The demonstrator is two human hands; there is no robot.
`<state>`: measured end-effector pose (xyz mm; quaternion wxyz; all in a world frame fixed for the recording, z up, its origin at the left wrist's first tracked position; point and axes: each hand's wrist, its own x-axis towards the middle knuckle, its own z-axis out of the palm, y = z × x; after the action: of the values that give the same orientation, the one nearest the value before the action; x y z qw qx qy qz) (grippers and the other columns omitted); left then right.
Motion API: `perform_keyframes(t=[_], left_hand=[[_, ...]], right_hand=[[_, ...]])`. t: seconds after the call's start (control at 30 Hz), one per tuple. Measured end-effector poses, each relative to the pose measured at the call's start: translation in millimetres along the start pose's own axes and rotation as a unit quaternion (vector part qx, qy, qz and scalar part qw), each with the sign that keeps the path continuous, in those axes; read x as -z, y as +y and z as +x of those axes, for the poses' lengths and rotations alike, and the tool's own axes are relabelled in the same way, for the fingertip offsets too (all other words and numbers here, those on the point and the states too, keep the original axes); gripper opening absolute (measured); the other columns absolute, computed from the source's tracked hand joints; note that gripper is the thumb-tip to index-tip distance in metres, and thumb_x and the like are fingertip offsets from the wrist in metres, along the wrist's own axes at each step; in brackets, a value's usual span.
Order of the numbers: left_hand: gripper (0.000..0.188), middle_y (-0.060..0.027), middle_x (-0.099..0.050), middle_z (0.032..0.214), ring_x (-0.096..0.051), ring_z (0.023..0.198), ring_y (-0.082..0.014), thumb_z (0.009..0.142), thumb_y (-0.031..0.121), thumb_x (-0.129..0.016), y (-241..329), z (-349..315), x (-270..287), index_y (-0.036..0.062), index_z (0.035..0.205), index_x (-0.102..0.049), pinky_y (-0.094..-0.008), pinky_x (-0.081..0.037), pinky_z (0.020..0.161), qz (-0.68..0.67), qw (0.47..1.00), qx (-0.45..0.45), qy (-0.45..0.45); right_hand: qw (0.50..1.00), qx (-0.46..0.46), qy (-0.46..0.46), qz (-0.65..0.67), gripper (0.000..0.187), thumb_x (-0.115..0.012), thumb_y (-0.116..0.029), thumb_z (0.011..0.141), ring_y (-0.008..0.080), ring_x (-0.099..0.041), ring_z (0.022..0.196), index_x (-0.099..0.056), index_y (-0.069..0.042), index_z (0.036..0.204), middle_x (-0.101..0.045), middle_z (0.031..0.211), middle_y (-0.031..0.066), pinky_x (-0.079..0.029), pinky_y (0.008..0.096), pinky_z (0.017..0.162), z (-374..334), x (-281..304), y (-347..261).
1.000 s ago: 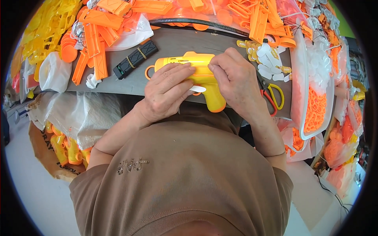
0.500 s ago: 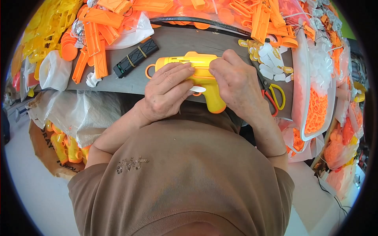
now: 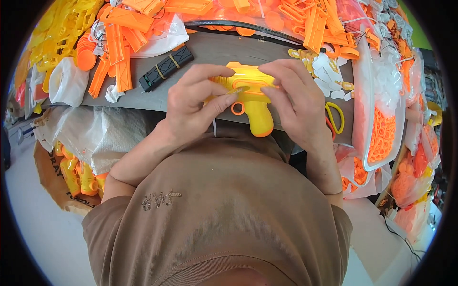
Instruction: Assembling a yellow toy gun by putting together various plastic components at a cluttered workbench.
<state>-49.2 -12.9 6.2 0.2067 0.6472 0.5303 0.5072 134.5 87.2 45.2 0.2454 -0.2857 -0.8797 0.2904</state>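
Observation:
A yellow toy gun (image 3: 259, 116) with orange trim and an orange trigger ring lies between my hands at the table's front edge, its handle toward me. My left hand (image 3: 193, 97) is at its left end, thumb and finger pinching a small gold sticker (image 3: 238, 89) against or just over the gun's side. The fingers of my right hand (image 3: 298, 97) curve around the gun's right end, index finger on top and the others at its side. Part of the gun's body is hidden behind both hands.
A black bar-shaped part with a rubber band (image 3: 167, 69) lies left. White and gold stickers (image 3: 327, 71) and yellow-handled scissors (image 3: 336, 119) are at right, beside a bin of orange rings (image 3: 381, 133). Orange parts (image 3: 126, 24) crowd the back. A bag (image 3: 62, 190) of yellow toys stands lower left.
The sticker in my left fingers has turned from its white side to its gold side and now sits at the gun's side. My right fingers have spread along the gun's end.

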Motion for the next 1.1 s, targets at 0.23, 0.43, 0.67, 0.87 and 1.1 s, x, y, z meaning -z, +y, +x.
perform_keyframes(t=[0.23,0.43,0.67,0.87,1.1], left_hand=[[0.010,-0.0098,-0.062,0.101,-0.055,0.089,-0.0151,0.077,0.009,-0.072,17.0,17.6,14.9,-0.0003,0.076,-0.067,-0.0286,-0.044,0.077,-0.247,0.945,0.200,-0.076],[0.013,-0.0096,-0.061,0.101,-0.055,0.091,-0.0158,0.078,0.011,-0.072,19.1,19.7,17.1,-0.0001,0.078,-0.067,-0.0287,-0.044,0.080,-0.289,0.926,0.213,-0.114],[0.029,-0.0109,-0.060,0.108,-0.054,0.099,-0.0295,0.074,0.018,-0.072,-4.6,12.5,16.1,0.0072,0.101,-0.065,-0.0361,-0.044,0.082,0.141,0.982,-0.113,-0.062],[0.036,-0.0123,-0.059,0.115,-0.054,0.102,-0.0329,0.072,0.014,-0.070,-24.7,-3.2,7.4,0.0067,0.107,-0.066,-0.0410,-0.044,0.085,0.196,0.966,-0.134,-0.099],[0.036,-0.0130,-0.059,0.117,-0.054,0.101,-0.0345,0.072,0.013,-0.070,-32.4,-8.0,3.7,0.0064,0.108,-0.066,-0.0415,-0.045,0.085,0.179,0.970,-0.147,-0.073]], right_hand=[[0.958,0.265,0.038,0.099,0.033,-0.070,0.001,0.071,0.0264,-0.061,0.084,-0.060,-0.002,0.103,-0.063,0.101,0.0131,-0.050,0.0313,0.070,7.2,-2.9,5.5],[0.951,0.283,0.042,0.121,0.034,-0.072,0.003,0.068,0.0254,-0.061,0.080,-0.061,-0.001,0.100,-0.064,0.093,0.0128,-0.050,0.0311,0.069,3.6,-1.7,7.2],[0.989,0.107,0.106,0.010,0.039,-0.072,0.005,0.067,0.0257,-0.060,0.078,-0.057,-0.001,0.102,-0.062,0.092,0.0123,-0.049,0.0324,0.069,-18.3,17.7,30.3],[0.985,0.145,0.066,-0.065,0.041,-0.070,0.007,0.068,0.0268,-0.060,0.079,-0.054,0.000,0.105,-0.062,0.092,0.0122,-0.049,0.0331,0.069,-24.8,8.7,39.6],[0.982,0.123,0.117,-0.081,0.043,-0.071,0.006,0.067,0.0288,-0.059,0.080,-0.055,-0.001,0.106,-0.062,0.092,0.0127,-0.049,0.0347,0.067,-19.9,11.4,43.3]])
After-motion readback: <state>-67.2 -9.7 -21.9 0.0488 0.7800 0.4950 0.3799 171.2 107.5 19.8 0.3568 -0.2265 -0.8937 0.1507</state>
